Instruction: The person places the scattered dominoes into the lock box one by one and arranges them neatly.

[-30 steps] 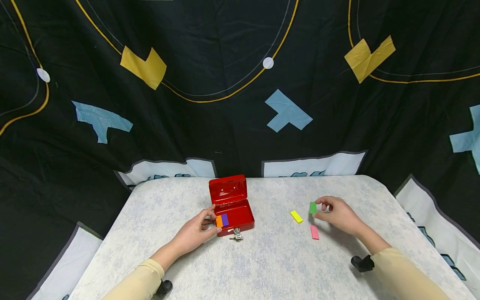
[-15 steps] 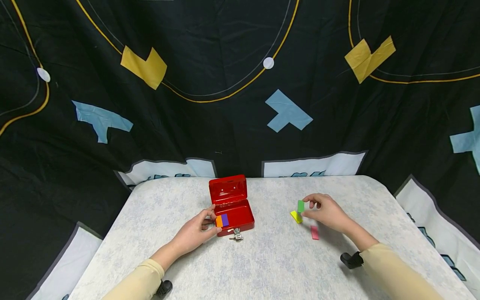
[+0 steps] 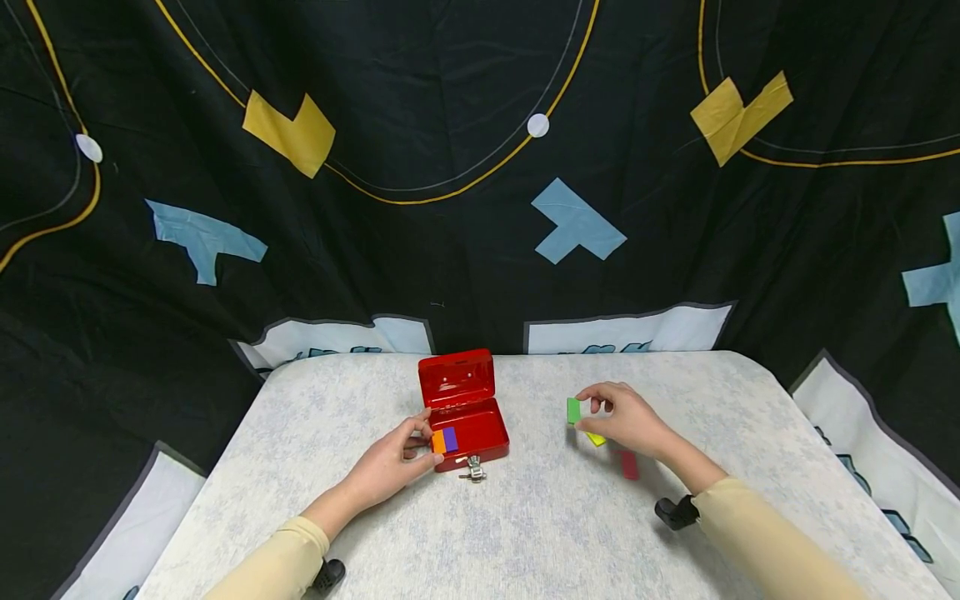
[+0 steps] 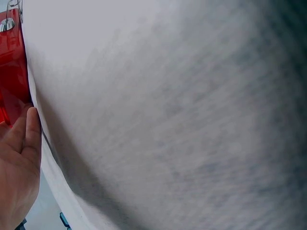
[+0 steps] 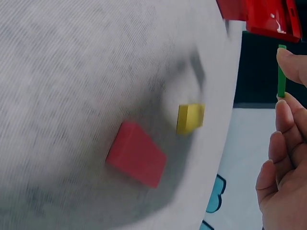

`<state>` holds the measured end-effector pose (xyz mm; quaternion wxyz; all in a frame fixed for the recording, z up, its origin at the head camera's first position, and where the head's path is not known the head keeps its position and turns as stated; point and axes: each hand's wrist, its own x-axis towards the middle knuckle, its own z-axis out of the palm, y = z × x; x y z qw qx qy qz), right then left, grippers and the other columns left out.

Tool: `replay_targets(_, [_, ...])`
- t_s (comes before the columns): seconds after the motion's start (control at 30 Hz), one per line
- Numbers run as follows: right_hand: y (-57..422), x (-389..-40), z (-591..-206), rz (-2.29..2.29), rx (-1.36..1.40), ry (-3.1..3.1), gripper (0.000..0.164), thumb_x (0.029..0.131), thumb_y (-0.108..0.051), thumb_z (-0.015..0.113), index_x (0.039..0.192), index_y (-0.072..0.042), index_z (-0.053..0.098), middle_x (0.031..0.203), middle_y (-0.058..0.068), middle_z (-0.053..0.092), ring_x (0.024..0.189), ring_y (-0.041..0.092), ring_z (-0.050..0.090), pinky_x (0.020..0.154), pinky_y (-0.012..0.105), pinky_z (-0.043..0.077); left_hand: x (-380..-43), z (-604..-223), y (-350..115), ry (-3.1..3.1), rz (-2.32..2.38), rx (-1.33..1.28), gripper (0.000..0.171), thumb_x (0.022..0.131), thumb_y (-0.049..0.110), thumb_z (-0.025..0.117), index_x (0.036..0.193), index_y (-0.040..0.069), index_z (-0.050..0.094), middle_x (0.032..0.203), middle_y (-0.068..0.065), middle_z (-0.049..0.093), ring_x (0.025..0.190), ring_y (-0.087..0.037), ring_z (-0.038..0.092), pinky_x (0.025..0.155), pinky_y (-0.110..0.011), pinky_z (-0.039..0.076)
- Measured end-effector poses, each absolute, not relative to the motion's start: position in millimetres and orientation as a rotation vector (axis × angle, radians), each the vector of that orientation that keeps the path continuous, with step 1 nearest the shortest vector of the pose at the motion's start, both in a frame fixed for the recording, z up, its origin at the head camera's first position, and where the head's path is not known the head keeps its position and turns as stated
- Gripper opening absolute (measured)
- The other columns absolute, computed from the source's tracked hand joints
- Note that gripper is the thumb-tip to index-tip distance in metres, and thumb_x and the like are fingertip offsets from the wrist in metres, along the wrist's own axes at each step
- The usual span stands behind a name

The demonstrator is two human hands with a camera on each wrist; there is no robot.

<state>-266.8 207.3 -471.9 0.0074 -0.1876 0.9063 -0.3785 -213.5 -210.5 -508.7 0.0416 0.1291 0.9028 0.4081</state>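
A red metal cash box (image 3: 480, 431) stands with its lid (image 3: 457, 375) raised. Inside, at its left end, an orange block (image 3: 438, 442) lies beside a purple block (image 3: 450, 439). My left hand (image 3: 386, 462) holds the box's left side, thumb near the front corner and bent fingers along the side. To the right, my right hand (image 3: 626, 417) pinches a thin green block (image 3: 573, 411) between thumb and fingertip, above the table. Below that hand lie a yellow block (image 5: 190, 118), partly hidden in the head view, and a pink block (image 5: 137, 155).
A small metal lock with a key (image 3: 473, 469) is at the box's front. The table (image 3: 525, 533) has a pale patterned cover. Behind it hangs a dark curtain (image 3: 465, 258) with yellow and blue shapes.
My right hand has moved left with the green block, passing over the pink block's side and now partly covering the yellow one. The left hand and cash box stay put.
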Motion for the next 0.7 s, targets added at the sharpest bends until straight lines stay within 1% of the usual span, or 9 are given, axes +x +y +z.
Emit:
replay_targets(0.07, [203,-267,-471,-1.181,-0.6,2.826,0.04,0.084,-0.032,0.086,0.118,-0.016,0.07,0.091,-0.004,0.057,0.094,0.023,0.048,0.08,0.038,0.041,-213,-509,-210,2.764,1.253,0.406,0.04,0.093,0.046,0.075,0.117,0.019,0.057,0.163,0.0,0.036,0.116,-0.018,0.066,0.098,-0.039,0.054])
replay_targets(0.3, [189,-267,-468,-1.203,-0.597,2.77,0.038,0.086,-0.031,0.084,0.119,-0.019,0.07,0.094,-0.002,0.057,0.097,0.024,0.047,0.082,0.04,0.042,-214,-508,-210,2.752,1.251,0.384,0.039,0.093,0.043,0.076,0.117,0.02,0.057,0.163,0.004,0.036,0.119,-0.016,0.065,0.1,-0.038,0.053])
replay_targets(0.37, [185,-267,-468,-1.204,-0.599,2.765,0.038,0.085,-0.031,0.084,0.119,-0.019,0.07,0.094,-0.002,0.057,0.098,0.025,0.048,0.083,0.04,0.042,-214,-508,-210,2.756,1.25,0.387,0.038,0.093,0.043,0.076,0.116,0.02,0.057,0.163,0.003,0.036,0.119,-0.017,0.065,0.1,-0.039,0.053])
replay_targets(0.43, [182,-267,-469,-1.197,-0.603,2.77,0.039,0.085,-0.032,0.084,0.118,-0.02,0.07,0.093,-0.003,0.058,0.098,0.024,0.048,0.083,0.039,0.043,-214,-508,-210,2.76,1.248,0.396,0.038,0.093,0.043,0.076,0.116,0.019,0.056,0.163,0.001,0.037,0.119,-0.018,0.065,0.1,-0.04,0.053])
replay_targets(0.53, [177,-268,-470,-1.185,-0.623,2.782,0.039,0.084,-0.033,0.085,0.118,-0.02,0.071,0.092,-0.005,0.058,0.097,0.022,0.049,0.082,0.039,0.043,-214,-508,-210,2.763,1.238,0.392,0.038,0.093,0.044,0.076,0.116,0.02,0.056,0.163,0.004,0.037,0.12,-0.016,0.064,0.1,-0.039,0.053])
replay_targets(0.7, [170,-269,-472,-1.178,-0.667,2.775,0.038,0.084,-0.033,0.084,0.118,-0.021,0.071,0.091,-0.006,0.058,0.096,0.022,0.048,0.081,0.039,0.043,-214,-508,-210,2.762,1.243,0.389,0.038,0.093,0.044,0.076,0.115,0.02,0.056,0.163,0.004,0.037,0.12,-0.017,0.064,0.1,-0.039,0.053])
